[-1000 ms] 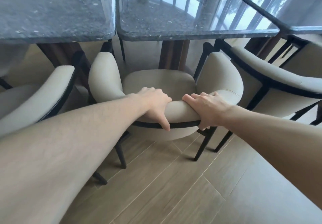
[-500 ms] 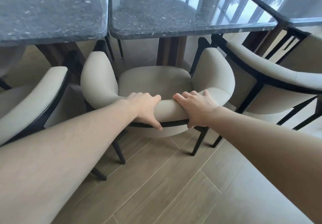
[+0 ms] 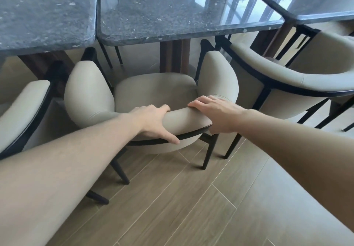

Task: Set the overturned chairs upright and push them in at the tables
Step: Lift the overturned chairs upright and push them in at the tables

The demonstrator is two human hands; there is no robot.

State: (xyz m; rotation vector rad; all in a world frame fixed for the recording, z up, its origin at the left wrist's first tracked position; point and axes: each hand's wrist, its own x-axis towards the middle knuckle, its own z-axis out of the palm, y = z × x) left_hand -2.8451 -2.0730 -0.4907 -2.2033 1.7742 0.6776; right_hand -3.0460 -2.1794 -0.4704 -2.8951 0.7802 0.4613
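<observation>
A beige padded chair with black legs stands upright facing the dark stone table, its seat front just under the table edge. My left hand wraps over the curved backrest, thumb down on the black frame. My right hand lies on the backrest to the right, fingers spread on the padding and thumb under the edge.
A second beige chair stands close on the right, a third close on the left. Another stone table adjoins on the left, and one more at the far right. Wood-plank floor lies in front.
The chair has slid further toward the table, its armrests now closer to the table edge. My right hand has loosened and shifted slightly right on the backrest.
</observation>
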